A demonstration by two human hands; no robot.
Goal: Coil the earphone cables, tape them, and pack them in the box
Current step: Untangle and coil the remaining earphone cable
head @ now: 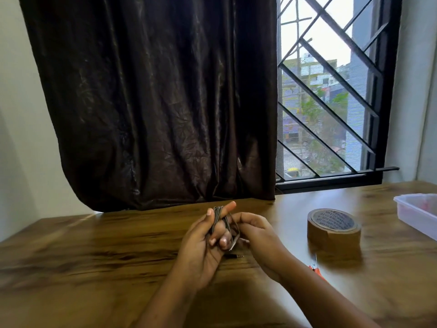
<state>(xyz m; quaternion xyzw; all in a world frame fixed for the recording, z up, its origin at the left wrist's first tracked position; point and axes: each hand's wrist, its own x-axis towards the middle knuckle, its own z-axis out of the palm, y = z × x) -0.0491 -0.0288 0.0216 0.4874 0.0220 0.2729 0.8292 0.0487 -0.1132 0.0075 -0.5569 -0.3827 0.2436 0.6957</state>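
Note:
A dark earphone cable (pixel 218 217) is wound in loops around the fingers of my left hand (pixel 203 242), which holds it above the wooden table (pixel 94 252). My right hand (pixel 257 235) grips the loose loop of the cable at the coil's right side. The cable's jack plug (pixel 234 256) lies on the table just below my hands. A roll of brown tape (pixel 334 229) stands to the right of my hands. The clear plastic box (pixel 418 214) sits at the far right edge of the view.
Small orange-handled scissors (pixel 315 268) lie on the table in front of the tape roll, partly behind my right forearm. A dark curtain (pixel 153 102) hangs behind the table, with a barred window (pixel 331 91) to its right.

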